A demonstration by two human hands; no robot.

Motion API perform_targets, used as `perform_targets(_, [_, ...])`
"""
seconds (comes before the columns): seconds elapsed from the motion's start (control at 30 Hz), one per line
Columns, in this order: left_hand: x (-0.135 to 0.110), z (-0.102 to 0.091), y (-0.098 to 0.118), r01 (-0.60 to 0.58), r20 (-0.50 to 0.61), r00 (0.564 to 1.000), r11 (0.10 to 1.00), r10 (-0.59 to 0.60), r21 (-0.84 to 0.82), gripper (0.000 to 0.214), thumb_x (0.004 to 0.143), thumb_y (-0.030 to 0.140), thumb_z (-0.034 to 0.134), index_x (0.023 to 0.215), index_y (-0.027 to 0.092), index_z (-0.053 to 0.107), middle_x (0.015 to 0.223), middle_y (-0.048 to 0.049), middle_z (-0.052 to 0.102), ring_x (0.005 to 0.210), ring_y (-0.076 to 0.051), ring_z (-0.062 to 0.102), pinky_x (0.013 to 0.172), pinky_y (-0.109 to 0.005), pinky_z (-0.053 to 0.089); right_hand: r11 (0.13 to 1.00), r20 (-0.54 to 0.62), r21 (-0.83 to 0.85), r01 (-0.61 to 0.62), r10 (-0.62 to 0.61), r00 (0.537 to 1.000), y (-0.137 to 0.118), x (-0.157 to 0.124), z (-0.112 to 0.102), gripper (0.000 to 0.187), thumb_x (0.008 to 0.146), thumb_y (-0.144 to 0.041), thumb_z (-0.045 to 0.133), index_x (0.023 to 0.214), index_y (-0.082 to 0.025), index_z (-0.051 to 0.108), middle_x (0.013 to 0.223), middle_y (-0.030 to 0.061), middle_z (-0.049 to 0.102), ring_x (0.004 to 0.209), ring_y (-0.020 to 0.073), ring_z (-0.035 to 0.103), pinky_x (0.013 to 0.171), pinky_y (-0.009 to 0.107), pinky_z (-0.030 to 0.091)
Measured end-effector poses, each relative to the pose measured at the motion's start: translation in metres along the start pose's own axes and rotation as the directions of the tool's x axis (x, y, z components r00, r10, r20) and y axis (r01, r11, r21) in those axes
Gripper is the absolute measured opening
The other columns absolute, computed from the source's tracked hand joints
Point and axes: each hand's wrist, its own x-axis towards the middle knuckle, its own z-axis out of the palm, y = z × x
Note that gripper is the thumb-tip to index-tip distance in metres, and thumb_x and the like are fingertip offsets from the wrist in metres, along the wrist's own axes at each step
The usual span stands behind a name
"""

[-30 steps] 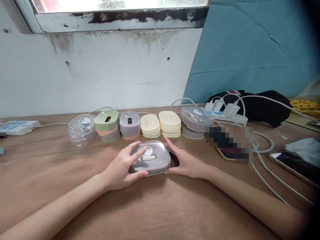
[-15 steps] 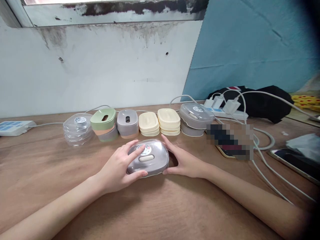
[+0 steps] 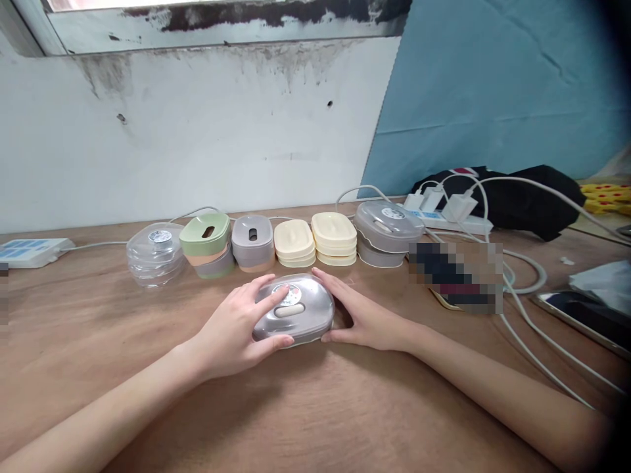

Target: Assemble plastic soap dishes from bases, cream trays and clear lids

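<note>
A grey lidded box (image 3: pixel 313 315), rounded and soapbox-like, with a clear cover, a round sticker and an oval slot, rests on the wooden table in front of me. My left hand (image 3: pixel 241 322) grips its left side, the index fingertip on the sticker and the thumb along the front edge. On the opposite side, my right hand (image 3: pixel 362 315) holds the box between its fingers at the back right and its thumb at the front right corner. The hand hides part of the box's left end.
Behind stand clear lids (image 3: pixel 155 256), a green-topped box stack (image 3: pixel 206 230), a grey box stack (image 3: pixel 252 236), cream lids (image 3: pixel 294 240), more cream lids (image 3: pixel 334 233) and another covered grey box (image 3: pixel 387 226). Cables, a power strip (image 3: pixel 458 220) and a phone (image 3: pixel 586 315) lie to the right.
The fingers of my right hand have slid slightly left along the back edge of the grey box. The box and my left hand look nearly unchanged.
</note>
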Motion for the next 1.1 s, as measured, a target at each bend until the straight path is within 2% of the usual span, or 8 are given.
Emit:
perform_targets(0.13, [-0.001,0.006,-0.005,-0.018,-0.012,1.0,0.997,0.017,-0.077,0.063,0.083,0.047,0.052,0.137,0.026,0.028,0.14,-0.014,0.025,0.127,-0.032,0.031,0.099,-0.05,0.034,1.0,-0.007,0.006,0.001,-0.001,1.0,-0.004,0.001,-0.004,0.087,0.073,-0.036,0.066,0.14,-0.023,0.013,0.146,0.0119,0.02,0.134,0.0231,0.022,0.106,0.043,0.027])
perform_targets(0.33, [-0.003,0.015,-0.01,-0.085,-0.065,0.996,0.952,0.069,-0.294,0.068,0.082,0.038,0.057,0.138,0.027,0.021,0.143,-0.0114,0.017,0.133,-0.03,0.019,0.105,-0.045,0.03,1.0,-0.015,-0.025,-0.006,0.006,1.0,-0.013,0.001,-0.004,0.095,0.065,-0.033,0.072,0.138,-0.018,0.013,0.146,0.0159,0.018,0.133,0.0242,0.024,0.105,0.041,0.03])
perform_targets(0.5, [-0.006,0.015,-0.017,-0.145,-0.038,0.989,0.922,0.141,-0.36,0.087,0.079,0.035,0.061,0.142,0.027,0.001,0.148,-0.0103,0.005,0.136,-0.029,0.01,0.109,-0.045,0.022,0.994,-0.039,-0.079,0.077,-0.081,0.996,-0.024,0.001,0.0,0.074,0.072,-0.026,0.066,0.133,-0.022,0.024,0.146,0.0137,0.017,0.13,0.0244,0.029,0.101,0.041,0.035])
perform_targets(0.63, [-0.007,0.019,-0.024,-0.085,0.036,0.994,0.928,0.105,-0.363,0.104,0.077,0.034,0.063,0.138,0.025,-0.02,0.15,-0.0118,0.003,0.135,-0.028,0.015,0.107,-0.045,0.025,0.982,-0.044,-0.178,0.071,-0.079,0.996,-0.034,-0.006,-0.002,0.064,0.069,-0.026,0.066,0.126,-0.025,0.037,0.14,0.0116,0.023,0.126,0.0267,0.033,0.097,0.041,0.039])
perform_targets(0.7, [-0.007,0.02,-0.025,-0.048,0.077,0.994,0.936,0.08,-0.349,0.103,0.077,0.035,0.064,0.14,0.024,-0.017,0.149,-0.0123,0.009,0.134,-0.027,0.02,0.106,-0.044,0.027,0.973,-0.099,-0.23,0.006,-0.029,0.995,-0.037,-0.016,-0.004,0.062,0.068,-0.025,0.066,0.124,-0.025,0.039,0.135,0.0118,0.028,0.121,0.0268,0.038,0.094,0.041,0.042])
perform_targets(0.77, [-0.008,0.019,-0.025,-0.012,0.12,0.991,0.95,0.052,-0.313,0.092,0.077,0.039,0.062,0.142,0.021,0.0,0.147,-0.0127,0.019,0.133,-0.028,0.024,0.107,-0.045,0.027,0.952,-0.188,-0.297,-0.074,0.018,0.982,-0.038,-0.031,-0.005,0.059,0.068,-0.025,0.064,0.122,-0.024,0.039,0.132,0.0124,0.03,0.119,0.0272,0.041,0.092,0.04,0.043])
perform_targets(0.9, [-0.007,0.017,-0.024,0.011,0.165,0.986,0.971,0.029,-0.241,0.07,0.08,0.047,0.056,0.137,0.02,0.026,0.143,-0.0125,0.03,0.131,-0.027,0.029,0.106,-0.045,0.028,0.823,-0.364,-0.493,-0.282,0.099,0.926,-0.029,-0.067,-0.008,0.053,0.075,-0.037,0.058,0.122,-0.021,0.042,0.127,0.0164,0.037,0.108,0.0306,0.051,0.076,0.04,0.052])
perform_targets(1.1, [-0.005,0.019,-0.022,-0.061,0.12,0.989,0.978,0.087,-0.2,0.058,0.083,0.041,0.053,0.134,0.021,0.032,0.14,-0.0123,0.035,0.127,-0.026,0.034,0.103,-0.043,0.033,0.419,-0.545,-0.701,-0.577,0.208,0.812,-0.023,-0.099,-0.015,0.059,0.082,-0.054,0.039,0.123,-0.013,0.046,0.116,0.0271,0.043,0.087,0.0403,0.058,0.054,0.045,0.05])
